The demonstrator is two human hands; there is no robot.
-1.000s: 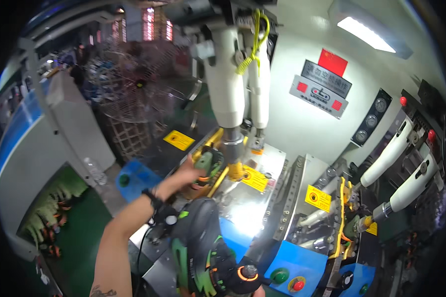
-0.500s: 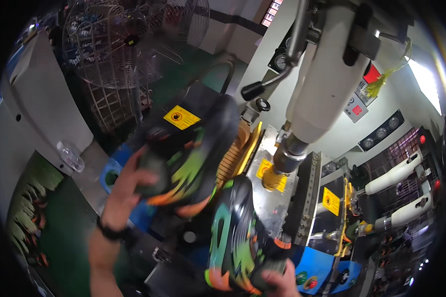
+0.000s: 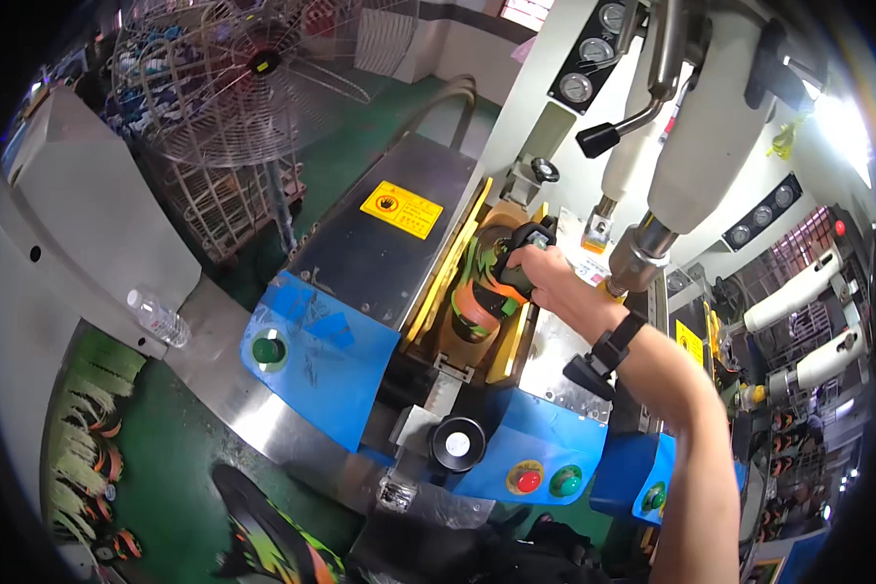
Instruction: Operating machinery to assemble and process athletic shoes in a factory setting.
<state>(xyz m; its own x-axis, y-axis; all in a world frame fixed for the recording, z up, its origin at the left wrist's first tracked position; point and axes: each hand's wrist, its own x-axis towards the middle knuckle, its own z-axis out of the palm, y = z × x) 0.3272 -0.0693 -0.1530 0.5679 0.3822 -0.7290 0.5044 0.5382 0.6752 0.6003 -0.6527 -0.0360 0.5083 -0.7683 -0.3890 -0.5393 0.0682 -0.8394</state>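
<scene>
My right hand (image 3: 547, 274) reaches in from the lower right, its fingers closed round the black upper part of a black, green and orange sneaker (image 3: 484, 302). This sneaker sits in the machine's narrow brown cradle, between two yellow side pads (image 3: 509, 347). Part of the shoe is covered by my fingers. Another sneaker (image 3: 273, 535) of the same colours shows at the lower left, cut off by the picture's edge. My left hand is out of the picture.
A white press cylinder (image 3: 715, 136) hangs right of my hand. In front are a black round knob (image 3: 456, 445), a red button (image 3: 526, 480) and green buttons (image 3: 270, 350). A plastic bottle (image 3: 158, 317) lies at left; a caged fan (image 3: 263, 73) stands behind.
Both sneakers were in my hands before. One is now in the cradle under my right hand, the other is low at the left. My left hand has left the picture, and the view has shifted.
</scene>
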